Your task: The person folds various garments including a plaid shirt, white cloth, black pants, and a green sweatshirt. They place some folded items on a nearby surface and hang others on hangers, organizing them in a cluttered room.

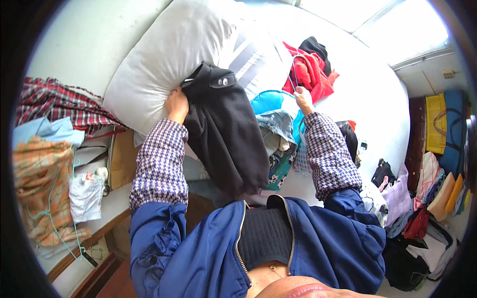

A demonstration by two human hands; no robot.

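My left hand [177, 104] grips the upper left edge of a black garment [227, 126], its fingers partly hidden by the cloth. The garment hangs down towards my lap and bears two small googly-eye shapes near its top. A little white shows at its upper left corner. My right hand [303, 100] is closed around a thin pale blue wire hanger [294, 72], which stands up in front of a red garment [311, 74]. Below that hand lie a bright blue cloth [270, 100] and a folded denim piece [277, 121].
A big white pillow [160, 63] lies behind the black garment. At left are a red plaid cloth [67, 104], an orange plaid cloth [41, 178] and a mint-green hanger [50, 212]. Clothes, including a lilac cloth [398, 197], pile up at right near a yellow basket [435, 123].
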